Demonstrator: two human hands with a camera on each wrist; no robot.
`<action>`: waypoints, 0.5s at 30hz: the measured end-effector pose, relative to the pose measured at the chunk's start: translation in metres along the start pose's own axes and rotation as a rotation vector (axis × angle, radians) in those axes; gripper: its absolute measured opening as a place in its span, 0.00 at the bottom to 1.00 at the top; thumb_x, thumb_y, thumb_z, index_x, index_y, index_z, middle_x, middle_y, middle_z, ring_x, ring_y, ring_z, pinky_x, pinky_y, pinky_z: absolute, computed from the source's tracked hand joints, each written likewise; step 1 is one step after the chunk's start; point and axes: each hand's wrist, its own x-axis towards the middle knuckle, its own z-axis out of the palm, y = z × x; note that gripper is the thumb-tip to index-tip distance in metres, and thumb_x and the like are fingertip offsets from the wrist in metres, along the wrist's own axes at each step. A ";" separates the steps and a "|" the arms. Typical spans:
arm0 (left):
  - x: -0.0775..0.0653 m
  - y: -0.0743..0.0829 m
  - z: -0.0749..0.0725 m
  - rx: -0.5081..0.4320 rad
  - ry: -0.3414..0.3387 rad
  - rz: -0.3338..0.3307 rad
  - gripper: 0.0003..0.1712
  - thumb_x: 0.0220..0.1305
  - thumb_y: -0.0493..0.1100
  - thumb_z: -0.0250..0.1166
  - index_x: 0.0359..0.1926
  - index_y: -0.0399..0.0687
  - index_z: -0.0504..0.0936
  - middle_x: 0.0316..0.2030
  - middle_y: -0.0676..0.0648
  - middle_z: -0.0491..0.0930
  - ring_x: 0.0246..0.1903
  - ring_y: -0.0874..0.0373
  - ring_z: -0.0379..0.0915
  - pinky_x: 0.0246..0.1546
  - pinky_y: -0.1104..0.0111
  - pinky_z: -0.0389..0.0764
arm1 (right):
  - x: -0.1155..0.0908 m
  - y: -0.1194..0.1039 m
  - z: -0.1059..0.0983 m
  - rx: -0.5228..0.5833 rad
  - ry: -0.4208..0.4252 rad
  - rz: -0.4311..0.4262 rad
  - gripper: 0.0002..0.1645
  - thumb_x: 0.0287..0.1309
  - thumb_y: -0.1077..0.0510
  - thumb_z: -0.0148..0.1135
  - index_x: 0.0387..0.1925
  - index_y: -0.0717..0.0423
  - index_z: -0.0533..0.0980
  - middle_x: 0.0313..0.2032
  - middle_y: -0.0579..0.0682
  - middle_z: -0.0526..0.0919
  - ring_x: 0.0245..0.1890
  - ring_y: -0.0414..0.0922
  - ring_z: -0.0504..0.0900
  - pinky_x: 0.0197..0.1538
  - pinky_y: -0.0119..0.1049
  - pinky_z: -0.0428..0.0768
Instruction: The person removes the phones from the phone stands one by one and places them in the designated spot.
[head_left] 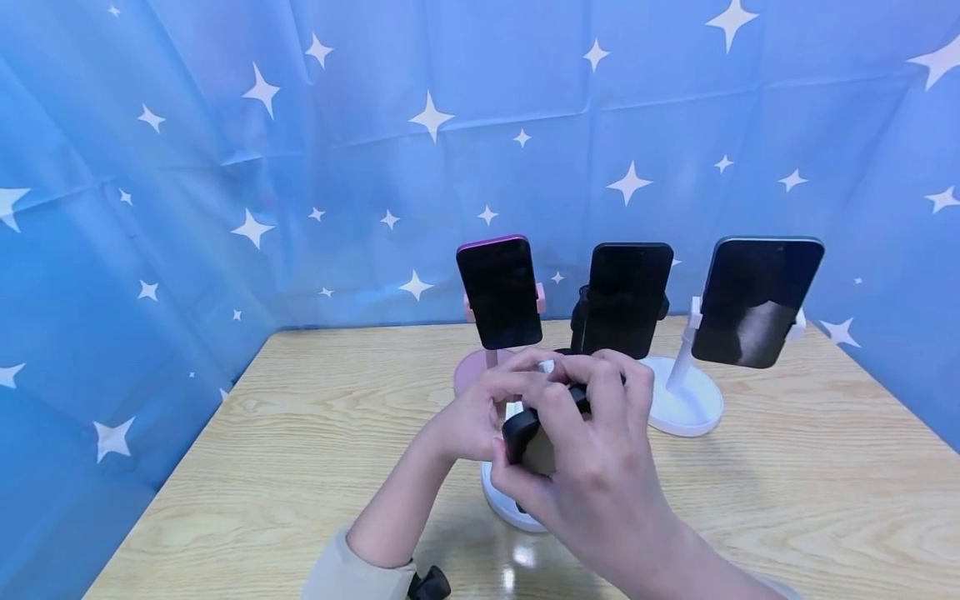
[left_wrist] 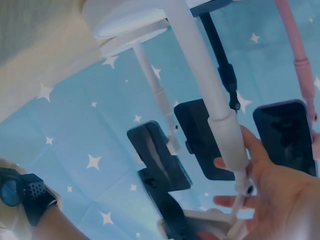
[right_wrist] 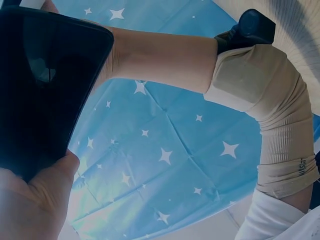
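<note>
My right hand grips a dark smartphone by its edges, thumb at the near side and fingers arched over the far side. Its broad black screen fills the left of the right wrist view. Beneath it stands a white phone stand, whose round base rests on the table. My left hand holds this stand near the top of its pole, fingers around the joint below the white clamp. The phone lies close over that clamp; the hands partly hide where they meet.
Behind my hands, a phone sits in a pink stand, another phone in a black stand, and a third phone in a white stand at right. A wooden table carries them; a blue star-printed curtain hangs behind.
</note>
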 end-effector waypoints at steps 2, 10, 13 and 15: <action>-0.002 0.000 0.002 0.010 0.013 0.012 0.35 0.56 0.66 0.57 0.40 0.35 0.73 0.55 0.38 0.65 0.58 0.49 0.60 0.56 0.57 0.68 | 0.012 -0.007 -0.002 0.000 0.030 -0.037 0.41 0.22 0.37 0.75 0.45 0.48 0.77 0.47 0.55 0.73 0.50 0.58 0.68 0.56 0.64 0.52; -0.005 0.001 0.009 0.063 0.047 0.016 0.23 0.64 0.43 0.53 0.57 0.35 0.66 0.61 0.36 0.60 0.61 0.47 0.58 0.59 0.56 0.65 | -0.007 0.010 0.020 0.007 0.032 -0.061 0.45 0.18 0.33 0.74 0.46 0.44 0.77 0.51 0.55 0.73 0.53 0.59 0.68 0.55 0.67 0.49; -0.005 0.003 0.010 0.069 0.063 0.010 0.26 0.62 0.39 0.53 0.61 0.37 0.63 0.61 0.36 0.60 0.60 0.48 0.60 0.58 0.57 0.66 | -0.010 0.012 0.022 0.023 0.034 -0.069 0.45 0.17 0.33 0.74 0.46 0.44 0.77 0.51 0.56 0.73 0.54 0.62 0.67 0.56 0.67 0.49; -0.005 0.004 0.010 0.087 0.073 0.007 0.27 0.62 0.39 0.52 0.62 0.38 0.62 0.61 0.36 0.60 0.59 0.48 0.61 0.58 0.57 0.67 | -0.009 0.010 0.021 0.038 0.037 -0.074 0.45 0.17 0.34 0.74 0.46 0.46 0.78 0.51 0.57 0.73 0.54 0.63 0.66 0.57 0.67 0.48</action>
